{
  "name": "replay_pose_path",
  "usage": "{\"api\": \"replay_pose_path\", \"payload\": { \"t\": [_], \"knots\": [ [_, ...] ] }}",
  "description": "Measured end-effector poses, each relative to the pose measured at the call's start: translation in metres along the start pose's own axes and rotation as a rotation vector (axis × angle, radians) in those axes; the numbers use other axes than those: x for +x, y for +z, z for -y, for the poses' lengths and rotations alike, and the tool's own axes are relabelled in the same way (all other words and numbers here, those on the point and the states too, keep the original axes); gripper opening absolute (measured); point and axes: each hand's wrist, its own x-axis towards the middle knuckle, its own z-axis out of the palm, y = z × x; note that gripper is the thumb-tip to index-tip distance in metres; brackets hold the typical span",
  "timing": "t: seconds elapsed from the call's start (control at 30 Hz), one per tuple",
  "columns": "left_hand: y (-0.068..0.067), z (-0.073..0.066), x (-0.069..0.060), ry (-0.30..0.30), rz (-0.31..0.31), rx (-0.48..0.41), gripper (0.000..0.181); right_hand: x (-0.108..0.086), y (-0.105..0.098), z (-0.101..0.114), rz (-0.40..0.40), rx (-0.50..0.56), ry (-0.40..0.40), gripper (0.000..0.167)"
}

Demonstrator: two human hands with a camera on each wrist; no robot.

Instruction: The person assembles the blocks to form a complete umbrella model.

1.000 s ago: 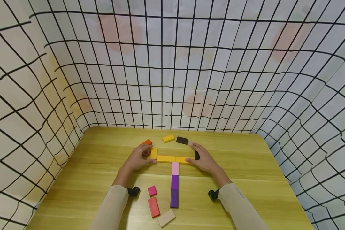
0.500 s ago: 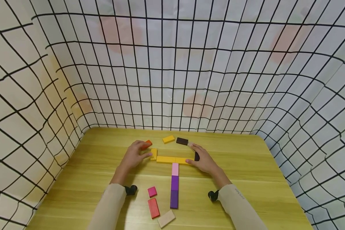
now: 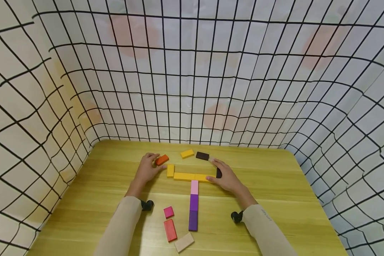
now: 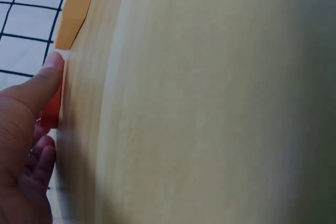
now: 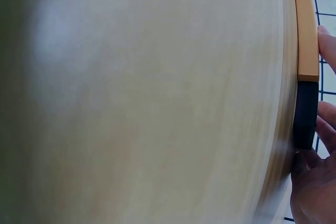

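My left hand (image 3: 145, 170) is at the left end of an orange-red block (image 3: 162, 160), fingers loosely bent beside it. Its thumb points toward a yellow block (image 3: 170, 170) standing crosswise at the left end of a yellow row (image 3: 184, 176). In the left wrist view, part of the red block (image 4: 51, 109) shows between thumb and fingers; a firm grip is not visible. My right hand (image 3: 227, 177) rests at the row's right end, thumb on the yellow block and fingers extended past a black block (image 3: 219, 173). A pink block (image 3: 194, 187) and two purple blocks (image 3: 193, 202) run down from the row.
Beyond the row lie a yellow block (image 3: 187, 154) and a dark brown block (image 3: 202, 156). Nearer are a magenta square (image 3: 168, 212), a red block (image 3: 170, 230) and a beige block (image 3: 184, 242). Black-grid walls surround the wooden table (image 3: 275, 199).
My left hand has left the crosswise yellow block and moved left and away from me to the orange-red block. The right hand has stayed in place.
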Motion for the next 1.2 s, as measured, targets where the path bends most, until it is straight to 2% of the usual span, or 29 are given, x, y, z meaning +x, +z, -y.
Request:
{"api": "replay_pose_path", "payload": {
  "t": [0.13,0.43,0.73,1.07,1.2],
  "knots": [
    [0.0,0.002,0.002,-0.011,-0.004,-0.002,0.069,0.001,0.001,-0.001,-0.002,-0.011,-0.006,0.092],
    [-0.003,0.001,0.006,-0.021,0.01,-0.006,0.048,0.0,0.0,0.0,0.003,0.002,-0.005,0.092],
    [-0.002,-0.002,0.005,-0.049,0.014,-0.019,0.045,-0.002,-0.001,0.002,-0.003,0.003,-0.009,0.091],
    [0.0,-0.01,0.009,-0.066,-0.053,-0.066,0.042,-0.001,-0.001,0.002,-0.002,0.025,0.003,0.091],
    [0.001,-0.013,0.012,-0.06,-0.054,-0.094,0.043,-0.002,-0.001,0.002,-0.001,0.028,0.005,0.092]
  ]
}}
